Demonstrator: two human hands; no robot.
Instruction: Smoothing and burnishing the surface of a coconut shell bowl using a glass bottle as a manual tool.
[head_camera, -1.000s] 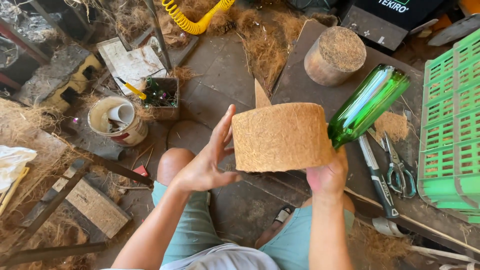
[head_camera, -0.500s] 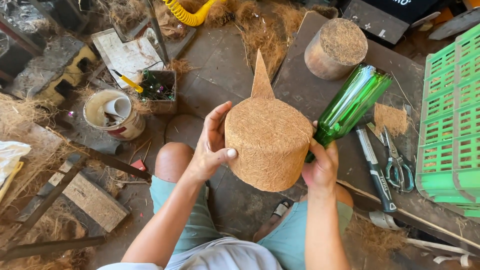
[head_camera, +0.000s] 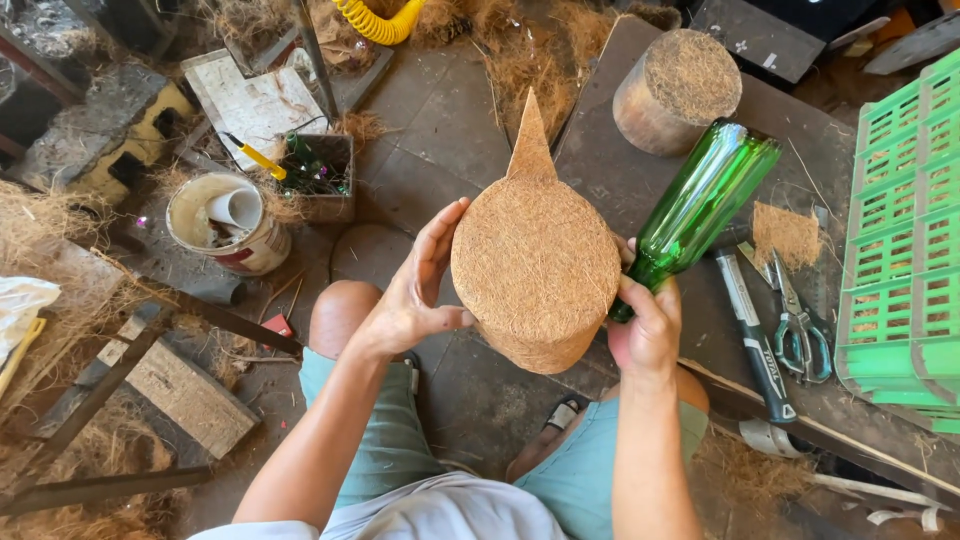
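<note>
A round pot of brown coconut fibre (head_camera: 535, 270) hangs over my lap, its flat bottom turned up toward me. My left hand (head_camera: 415, 295) presses flat against its left side, fingers spread. My right hand (head_camera: 645, 325) grips the neck of a green glass bottle (head_camera: 700, 210), whose neck end goes in behind the pot while its base points up and to the right. A pointed fibre flap (head_camera: 530, 145) sticks up behind the pot.
A second fibre-topped cylinder (head_camera: 680, 90) stands on the dark board (head_camera: 610, 170). Scissors (head_camera: 795, 315), a dark-handled tool (head_camera: 755, 345) and a fibre scrap (head_camera: 785, 235) lie to the right. A green plastic crate (head_camera: 900, 230) is far right. A white bucket (head_camera: 225, 225) and loose fibre are at the left.
The pot has tipped from side-on to bottom-up facing me. My left hand went from open beside it to pressing on it. The bottle swung a little more upright.
</note>
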